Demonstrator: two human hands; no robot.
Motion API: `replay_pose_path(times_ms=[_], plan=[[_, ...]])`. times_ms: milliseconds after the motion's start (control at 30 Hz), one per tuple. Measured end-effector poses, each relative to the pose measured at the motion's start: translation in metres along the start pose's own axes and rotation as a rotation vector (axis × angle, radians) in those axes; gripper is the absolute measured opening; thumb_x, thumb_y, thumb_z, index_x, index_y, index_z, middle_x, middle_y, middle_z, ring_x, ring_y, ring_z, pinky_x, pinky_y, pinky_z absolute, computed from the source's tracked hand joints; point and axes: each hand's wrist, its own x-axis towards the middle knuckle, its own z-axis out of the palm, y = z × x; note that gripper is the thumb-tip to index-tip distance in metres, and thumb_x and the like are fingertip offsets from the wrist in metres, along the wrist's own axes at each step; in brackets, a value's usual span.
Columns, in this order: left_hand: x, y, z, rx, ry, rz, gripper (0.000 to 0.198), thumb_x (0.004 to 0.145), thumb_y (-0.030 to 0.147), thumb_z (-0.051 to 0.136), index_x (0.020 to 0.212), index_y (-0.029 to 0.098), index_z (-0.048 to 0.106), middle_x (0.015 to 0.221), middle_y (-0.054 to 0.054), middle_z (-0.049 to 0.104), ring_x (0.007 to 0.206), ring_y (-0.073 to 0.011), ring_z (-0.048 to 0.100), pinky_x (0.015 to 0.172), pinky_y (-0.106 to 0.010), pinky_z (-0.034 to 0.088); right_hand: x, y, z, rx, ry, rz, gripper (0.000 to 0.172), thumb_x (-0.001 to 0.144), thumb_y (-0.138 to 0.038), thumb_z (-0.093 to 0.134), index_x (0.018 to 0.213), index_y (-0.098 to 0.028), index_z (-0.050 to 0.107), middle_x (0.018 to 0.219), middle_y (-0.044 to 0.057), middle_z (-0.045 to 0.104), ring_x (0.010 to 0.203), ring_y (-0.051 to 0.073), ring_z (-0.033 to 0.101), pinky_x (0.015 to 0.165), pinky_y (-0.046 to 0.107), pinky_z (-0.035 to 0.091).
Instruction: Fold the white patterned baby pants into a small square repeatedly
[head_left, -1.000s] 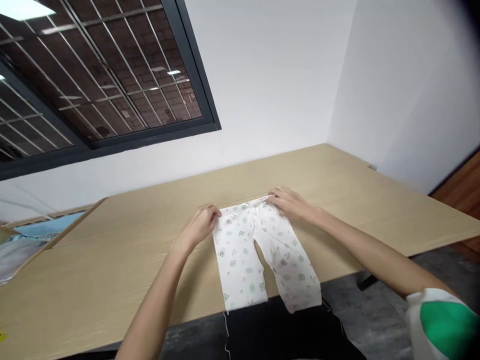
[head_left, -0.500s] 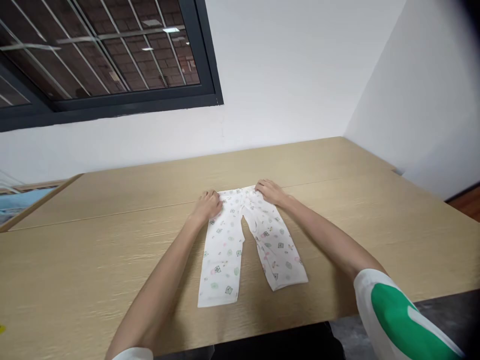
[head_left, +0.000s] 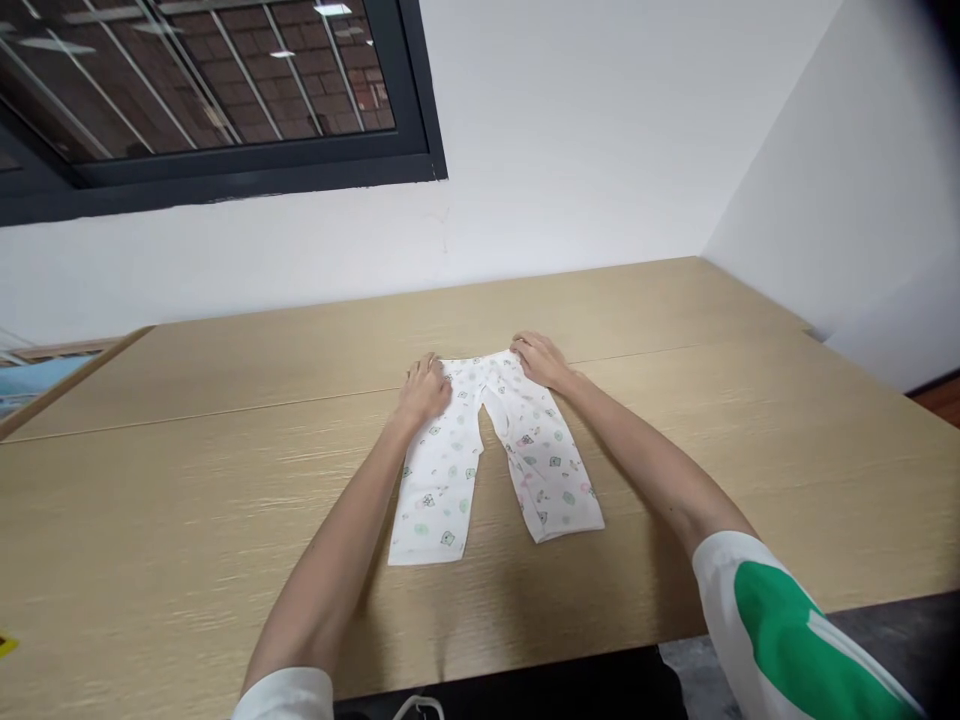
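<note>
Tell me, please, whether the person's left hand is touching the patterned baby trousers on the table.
Touching. The head view shows the left hand lying on the waistband corner of the baby trousers, its fingers overlapping the fabric.

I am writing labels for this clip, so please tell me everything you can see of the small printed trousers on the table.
The trousers are small and white, of soft, thin-looking cloth, printed with little green, grey and pink shapes. They lie flat on the wooden table, with the waistband away from the person and both legs spread apart toward the near edge. The left hand rests on one waist corner, the right hand on the other.
</note>
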Motion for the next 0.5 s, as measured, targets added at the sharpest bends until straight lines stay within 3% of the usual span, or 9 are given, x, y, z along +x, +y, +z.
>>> replay_pose_path(times_ms=[133, 233, 300, 367, 433, 500], plan=[[-0.006, 0.003, -0.003, -0.022, -0.037, 0.031, 0.041, 0.103, 0.030, 0.036, 0.134, 0.012, 0.057, 0.158, -0.020, 0.051, 0.146, -0.0344, 0.046, 0.118, -0.050, 0.036, -0.003, 0.003, 0.000, 0.009, -0.072, 0.015, 0.034, 0.102, -0.011, 0.042, 0.118, -0.011, 0.071, 0.127, 0.018, 0.070, 0.116, 0.029, 0.055, 0.102, 0.040, 0.036], [-0.014, 0.020, -0.013, -0.027, -0.015, 0.041, 0.040, 0.102, 0.026, 0.037, 0.133, 0.009, 0.057, 0.158, -0.024, 0.049, 0.147, -0.0360, 0.044, 0.119, -0.054, 0.033, -0.002, 0.003, -0.002, 0.037, -0.092, 0.053, 0.035, 0.103, -0.012, 0.041, 0.119, -0.011, 0.072, 0.129, 0.017, 0.071, 0.116, 0.028, 0.055, 0.102, 0.040, 0.037], [-0.030, 0.046, -0.019, -0.036, 0.005, 0.074, 0.040, 0.103, 0.027, 0.038, 0.132, 0.009, 0.058, 0.153, -0.024, 0.054, 0.143, -0.0360, 0.048, 0.119, -0.053, 0.034, 0.002, 0.002, -0.004, 0.072, -0.065, 0.095, 0.036, 0.103, -0.013, 0.042, 0.124, -0.010, 0.071, 0.131, 0.017, 0.070, 0.118, 0.027, 0.056, 0.105, 0.039, 0.037], [-0.057, 0.083, -0.020, -0.064, -0.027, 0.142, 0.038, 0.105, 0.036, 0.038, 0.117, 0.014, 0.067, 0.125, -0.018, 0.071, 0.122, -0.0314, 0.064, 0.109, -0.047, 0.045, 0.007, 0.001, -0.007, 0.110, -0.020, 0.177, 0.037, 0.103, -0.016, 0.044, 0.129, -0.010, 0.069, 0.134, 0.018, 0.067, 0.121, 0.027, 0.055, 0.108, 0.039, 0.036], [-0.093, 0.126, -0.015, -0.145, -0.195, 0.307, 0.045, 0.106, 0.050, 0.038, 0.102, 0.019, 0.071, 0.097, -0.011, 0.076, 0.093, -0.0272, 0.072, 0.088, -0.042, 0.054, 0.012, 0.001, -0.009, 0.142, -0.004, 0.295, 0.036, 0.102, -0.023, 0.049, 0.129, -0.009, 0.069, 0.135, 0.020, 0.066, 0.123, 0.029, 0.056, 0.108, 0.040, 0.038], [-0.130, 0.164, -0.006, -0.162, -0.326, 0.485, 0.055, 0.103, 0.063, 0.040, 0.098, 0.020, 0.073, 0.089, -0.012, 0.075, 0.086, -0.0295, 0.072, 0.081, -0.044, 0.055, 0.017, 0.002, -0.010, 0.166, -0.029, 0.386, 0.033, 0.100, -0.028, 0.056, 0.122, -0.010, 0.072, 0.129, 0.020, 0.067, 0.118, 0.030, 0.059, 0.104, 0.040, 0.041]])
